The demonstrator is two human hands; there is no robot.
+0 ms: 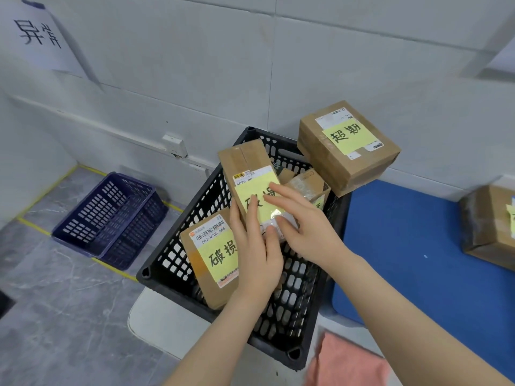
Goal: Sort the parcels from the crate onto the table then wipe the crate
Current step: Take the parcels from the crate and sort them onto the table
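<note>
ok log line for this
step: sorting | left hand: grips upright parcel in crate | right hand: touches its label | cloth: beside crate

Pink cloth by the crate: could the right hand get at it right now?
Probably yes: the cloth lies bare beside the right forearm, nothing on it. But the right hand first has to leave the parcel it touches.

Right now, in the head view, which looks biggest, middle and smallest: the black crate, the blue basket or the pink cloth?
1. Crate
2. Basket, though it lies farther off on the floor.
3. Cloth, but the picture's edge cuts it off, so its full size is unsure.
</note>
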